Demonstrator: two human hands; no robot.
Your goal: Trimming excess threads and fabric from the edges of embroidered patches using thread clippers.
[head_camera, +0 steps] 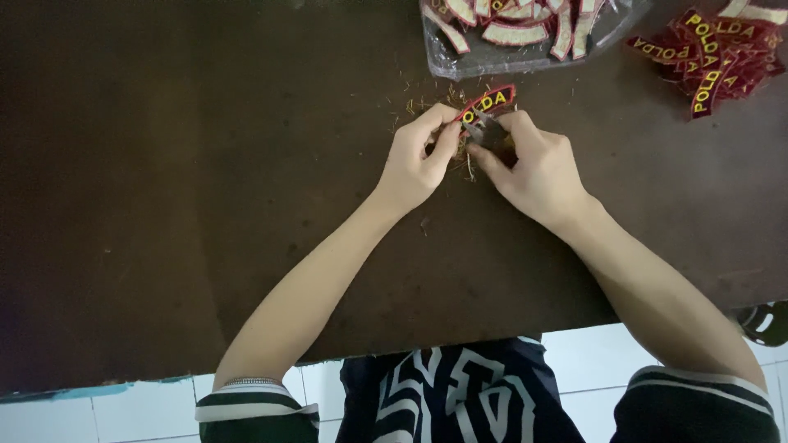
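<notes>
Fingers of the left hand pinch the lower end of a curved dark-red embroidered patch, while the right hand grips small metal snips (blades at its edge) above the dark brown table; beyond lies a clear plastic bag of patches.

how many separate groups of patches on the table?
3: one curved red patch pinched in both hands; face-down heap in the clear bag top centre; red pile top right. Bag continues off-frame.

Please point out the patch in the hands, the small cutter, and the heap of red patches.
curved red patch [491, 101], head view, its middle.
small metal cutter [486, 129], head view, blades.
heap of red patches [716, 57], head view, centre.
</notes>
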